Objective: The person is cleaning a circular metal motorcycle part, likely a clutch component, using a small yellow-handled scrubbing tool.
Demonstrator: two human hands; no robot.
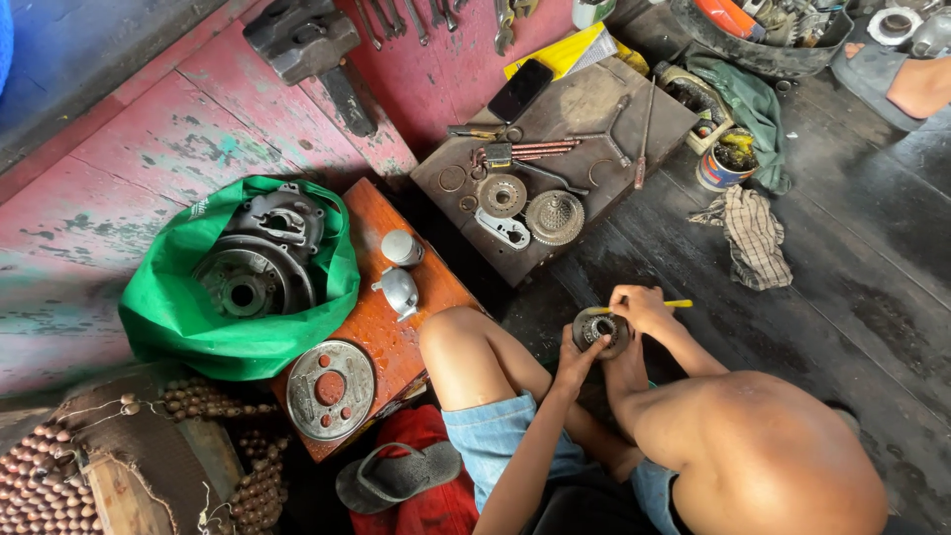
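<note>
Dark oily floorboards (842,327). I note the left hand (575,362) cupping a round grey metal gear hub (600,330); right hand (641,307) closed, apparently on a yellow-handled tool (678,303), above it.

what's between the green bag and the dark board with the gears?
Head view: an orange-brown wooden board carrying two small silver metal parts and a round metal plate.

Round dark metal clutch hub (599,331): toothed rim, hollow centre, greasy; you hold it upright off the floor. Yellow-handled tool (662,304): slim, lying level across its top edge.
</note>
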